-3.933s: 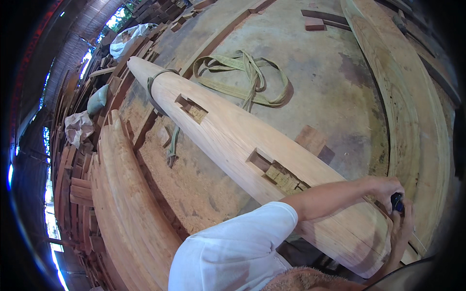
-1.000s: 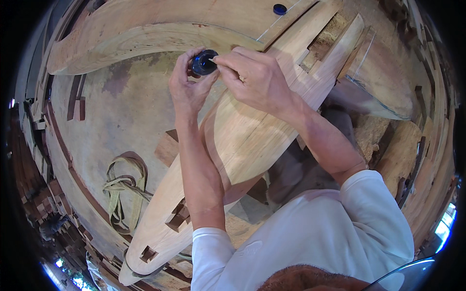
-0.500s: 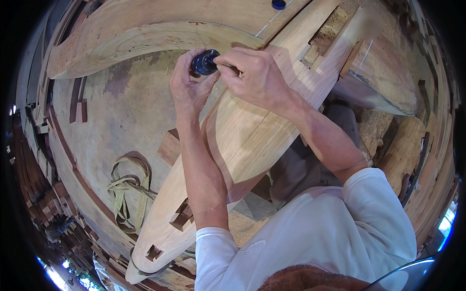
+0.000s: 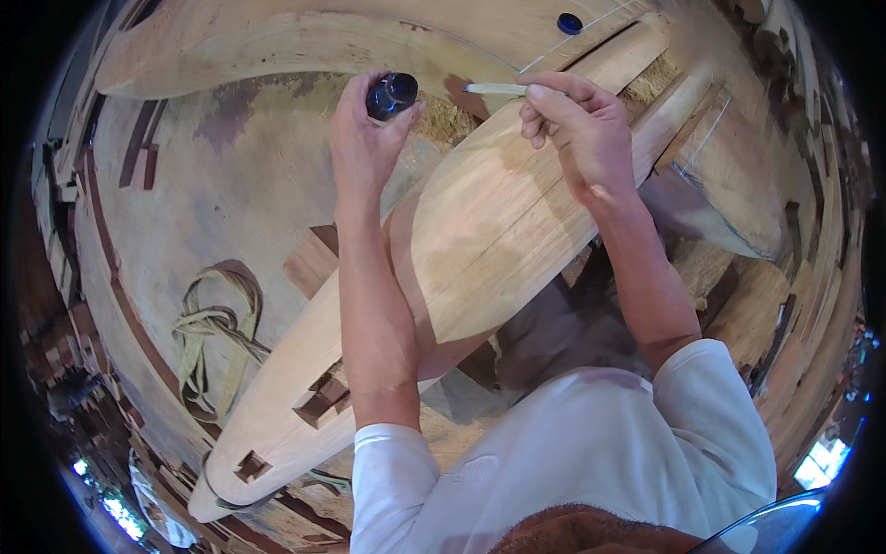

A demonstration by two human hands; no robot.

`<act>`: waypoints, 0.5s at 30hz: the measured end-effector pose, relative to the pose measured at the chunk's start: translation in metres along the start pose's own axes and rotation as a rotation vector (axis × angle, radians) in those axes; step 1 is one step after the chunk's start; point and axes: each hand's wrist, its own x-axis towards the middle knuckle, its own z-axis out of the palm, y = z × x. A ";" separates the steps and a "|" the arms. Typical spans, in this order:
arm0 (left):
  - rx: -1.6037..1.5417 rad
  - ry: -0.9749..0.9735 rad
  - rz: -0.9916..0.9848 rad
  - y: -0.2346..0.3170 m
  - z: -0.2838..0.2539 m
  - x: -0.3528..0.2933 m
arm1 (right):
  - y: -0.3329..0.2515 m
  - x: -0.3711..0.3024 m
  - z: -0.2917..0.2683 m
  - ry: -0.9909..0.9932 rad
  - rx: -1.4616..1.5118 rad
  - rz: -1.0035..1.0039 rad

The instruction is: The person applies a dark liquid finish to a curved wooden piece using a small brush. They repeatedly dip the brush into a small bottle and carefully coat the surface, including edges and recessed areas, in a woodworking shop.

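My left hand (image 4: 362,138) is wrapped round a small dark blue glossy jar (image 4: 392,96), held above the near side of a curved wooden slab. To its right, my right hand (image 4: 581,129) pinches a thin pale stick (image 4: 498,89) between thumb and fingers. The stick lies almost level, its dark tip pointing left toward the jar and apart from it. Under both forearms runs a long tapered wooden piece (image 4: 489,231) with square mortises cut near its lower left end. What is inside the jar cannot be made out.
A round blue lid (image 4: 569,23) lies on the curved wooden slab (image 4: 323,42) near a white line. On the concrete floor (image 4: 221,203) at left is a coiled strap (image 4: 217,332). Another marked wooden piece (image 4: 729,194) sits at right. Wood offcuts line the lower left edge.
My right hand has moved right, away from the jar, and the pale stick is now out in view. The jar stays in my left hand. The whole view has shifted slightly.
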 end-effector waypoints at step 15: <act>0.151 0.268 0.241 -0.001 -0.009 0.000 | -0.052 0.056 -0.018 -0.317 -1.189 -0.176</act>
